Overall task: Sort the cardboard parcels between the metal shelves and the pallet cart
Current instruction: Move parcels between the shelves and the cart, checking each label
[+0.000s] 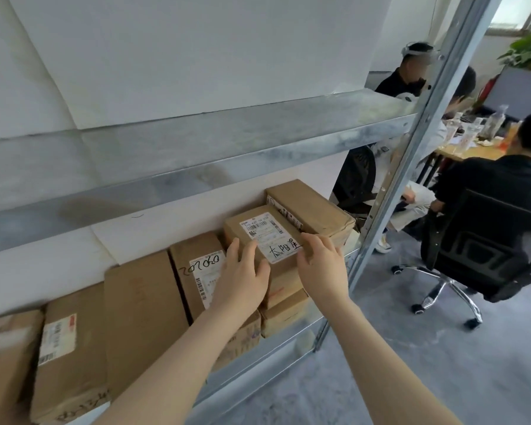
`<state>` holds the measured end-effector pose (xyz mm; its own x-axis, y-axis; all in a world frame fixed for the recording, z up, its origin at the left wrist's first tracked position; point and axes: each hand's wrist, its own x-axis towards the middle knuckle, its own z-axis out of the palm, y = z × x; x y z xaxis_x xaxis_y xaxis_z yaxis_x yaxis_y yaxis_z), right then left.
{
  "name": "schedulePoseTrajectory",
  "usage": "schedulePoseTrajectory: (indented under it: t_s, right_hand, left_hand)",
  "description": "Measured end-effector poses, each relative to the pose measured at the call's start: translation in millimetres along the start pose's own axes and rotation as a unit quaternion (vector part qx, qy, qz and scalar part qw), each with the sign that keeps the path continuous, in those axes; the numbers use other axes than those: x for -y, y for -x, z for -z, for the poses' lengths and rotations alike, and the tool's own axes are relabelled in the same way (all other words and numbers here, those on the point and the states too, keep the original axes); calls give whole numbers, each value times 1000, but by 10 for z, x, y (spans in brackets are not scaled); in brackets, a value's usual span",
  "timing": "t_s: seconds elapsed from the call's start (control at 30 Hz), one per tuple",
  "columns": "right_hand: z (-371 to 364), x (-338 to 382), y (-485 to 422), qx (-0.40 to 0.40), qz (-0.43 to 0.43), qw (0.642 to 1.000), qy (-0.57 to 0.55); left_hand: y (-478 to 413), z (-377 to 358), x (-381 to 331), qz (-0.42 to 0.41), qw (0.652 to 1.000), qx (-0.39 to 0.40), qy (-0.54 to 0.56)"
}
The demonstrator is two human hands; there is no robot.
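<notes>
Cardboard fills the lower metal shelf (288, 346), and we have both hands on one labelled parcel (265, 236) that sits on top of a short stack near the shelf's end. Our left hand (242, 273) grips its near left corner, fingers bent over the side and thumb lying across the top. Our right hand (322, 268) holds the opposite side, fingertips curled at the right edge of the white label.

Directly beneath both hands lie two smaller parcels (284, 315), one on the other. Just beyond the right hand's fingertips sits a bigger brown box (316, 210), close against the held parcel. Immediately left of the left hand stands a box with handwritten digits (193, 259). Farther left are a tall plain box (141, 314) and two more parcels (59, 348). Above the hands runs the upper shelf (196, 154). Well off to the right of the right hand stand an office chair (485, 250) and people seated at a bench (472, 151).
</notes>
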<state>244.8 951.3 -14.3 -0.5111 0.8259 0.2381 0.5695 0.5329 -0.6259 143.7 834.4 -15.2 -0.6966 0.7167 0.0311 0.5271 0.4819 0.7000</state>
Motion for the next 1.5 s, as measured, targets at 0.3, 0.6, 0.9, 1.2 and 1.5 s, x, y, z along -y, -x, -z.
schedulePoseTrajectory:
  t_s: [0.3,0.6,0.9,1.2,1.5]
  right_hand:
    - [-132,-39,-109,69,49,995,-44]
    - [-82,-127,-170,136,87,977,-139]
    - [344,174,159,98,158,962,-202]
    - [196,950,989,149,257,912,-282]
    - [-339,2481,2861,309,376,798,-355]
  left_hand:
    - [-341,-210,-112,53,996,-67,11]
    - [-266,-257,-139,44,991,-119,33]
    - [219,110,-386,3,979,-196,56]
    - [1383,802,3,57,939,-338,10]
    - [3445,1997,947,214,846,-484,-69]
